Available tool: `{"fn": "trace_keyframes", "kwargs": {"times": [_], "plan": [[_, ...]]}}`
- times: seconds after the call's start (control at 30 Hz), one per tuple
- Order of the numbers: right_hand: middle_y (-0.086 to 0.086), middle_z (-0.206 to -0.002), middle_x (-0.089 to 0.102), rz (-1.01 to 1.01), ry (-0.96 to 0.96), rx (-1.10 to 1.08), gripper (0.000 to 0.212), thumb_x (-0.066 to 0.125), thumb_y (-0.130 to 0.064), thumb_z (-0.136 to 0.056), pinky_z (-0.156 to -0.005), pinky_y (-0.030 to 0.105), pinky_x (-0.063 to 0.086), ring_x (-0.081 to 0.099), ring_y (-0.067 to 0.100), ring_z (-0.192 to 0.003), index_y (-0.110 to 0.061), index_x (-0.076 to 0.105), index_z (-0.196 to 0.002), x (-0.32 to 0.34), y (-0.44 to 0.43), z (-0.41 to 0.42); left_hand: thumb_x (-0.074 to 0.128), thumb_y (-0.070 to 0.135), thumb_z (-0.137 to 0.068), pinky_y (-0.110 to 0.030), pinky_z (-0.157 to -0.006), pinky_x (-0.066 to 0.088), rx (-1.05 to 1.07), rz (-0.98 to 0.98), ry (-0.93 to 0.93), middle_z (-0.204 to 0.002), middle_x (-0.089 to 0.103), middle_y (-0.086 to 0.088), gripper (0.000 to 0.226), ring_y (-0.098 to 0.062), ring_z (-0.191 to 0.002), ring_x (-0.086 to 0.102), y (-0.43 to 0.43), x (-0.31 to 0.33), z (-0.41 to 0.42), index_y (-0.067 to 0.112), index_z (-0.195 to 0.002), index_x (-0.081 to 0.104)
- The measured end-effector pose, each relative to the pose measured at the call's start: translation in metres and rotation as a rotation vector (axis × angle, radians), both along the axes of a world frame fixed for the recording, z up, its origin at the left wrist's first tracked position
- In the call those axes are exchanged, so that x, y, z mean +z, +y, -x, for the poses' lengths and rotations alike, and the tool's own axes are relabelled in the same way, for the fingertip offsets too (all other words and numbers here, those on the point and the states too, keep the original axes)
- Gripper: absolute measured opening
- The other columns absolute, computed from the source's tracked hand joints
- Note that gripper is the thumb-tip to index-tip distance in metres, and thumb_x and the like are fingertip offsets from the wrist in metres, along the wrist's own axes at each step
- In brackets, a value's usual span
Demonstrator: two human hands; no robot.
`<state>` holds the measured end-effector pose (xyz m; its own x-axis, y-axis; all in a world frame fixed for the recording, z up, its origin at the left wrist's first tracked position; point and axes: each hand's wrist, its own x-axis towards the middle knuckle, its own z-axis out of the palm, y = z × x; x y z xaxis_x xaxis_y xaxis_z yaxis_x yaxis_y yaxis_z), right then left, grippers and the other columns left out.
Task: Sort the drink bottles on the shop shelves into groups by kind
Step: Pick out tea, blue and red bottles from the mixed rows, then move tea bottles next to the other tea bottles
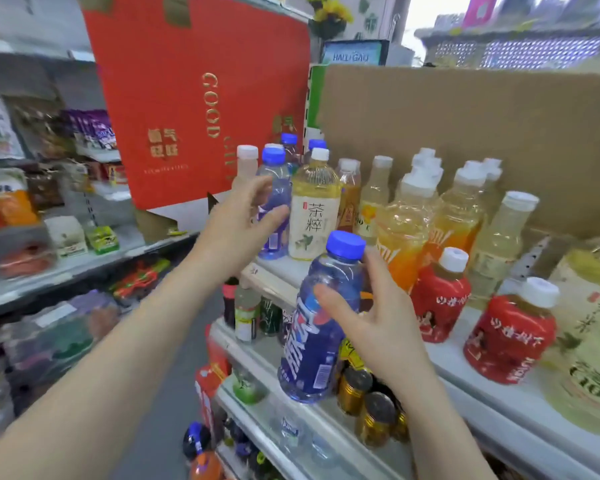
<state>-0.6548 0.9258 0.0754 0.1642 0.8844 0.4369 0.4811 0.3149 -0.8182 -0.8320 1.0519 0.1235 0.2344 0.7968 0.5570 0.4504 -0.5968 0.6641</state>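
My right hand (374, 317) grips a blue-capped bottle with a dark blue label (317, 337), held tilted in the air in front of the top shelf (520, 400). My left hand (241, 221) wraps its fingers around a second blue-capped bottle (276, 188) standing at the shelf's left end. Beside that one stands a pale green tea bottle with a white cap (314, 209). Further right are orange drink bottles (404, 233), pale yellow bottles (499, 244) and two red-wrapped bottles with white caps (440, 299).
A large red gift box (187, 98) leans behind the shelf's left end; a brown cardboard sheet (482, 133) backs the bottles. Lower shelves hold gold cans (357, 389) and small bottles. A snack shelf (49, 265) runs across the aisle on the left.
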Motion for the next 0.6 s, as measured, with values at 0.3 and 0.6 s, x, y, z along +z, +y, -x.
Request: {"fn": "trace_keyframes", "kwargs": {"times": [0.3,0.6], "plan": [[-0.025,-0.115,0.068,0.028,-0.031,-0.141,0.047,0.067,-0.054,-0.082,-0.087,0.035,0.055,0.065,-0.001,-0.105,-0.046,0.051,-0.125,0.0,0.054,0.0,0.055,0.044,-0.097,-0.036,-0.071,0.034,0.085,-0.105,0.436,-0.115,0.062,-0.02,0.05,-0.038,-0.108,0.057,0.13,0.055,-0.092,0.001,-0.121,0.05],[-0.028,-0.116,0.066,-0.007,-0.068,-0.374,0.047,0.07,-0.051,-0.086,-0.087,0.018,0.049,0.063,-0.007,-0.107,-0.05,0.048,-0.128,0.001,0.048,0.017,0.08,0.057,-0.069,-0.039,-0.083,0.042,-0.279,-0.137,0.268,-0.119,0.054,-0.005,0.08,-0.027,-0.11,0.051,0.124,0.007,-0.089,0.017,-0.126,0.04]]}}
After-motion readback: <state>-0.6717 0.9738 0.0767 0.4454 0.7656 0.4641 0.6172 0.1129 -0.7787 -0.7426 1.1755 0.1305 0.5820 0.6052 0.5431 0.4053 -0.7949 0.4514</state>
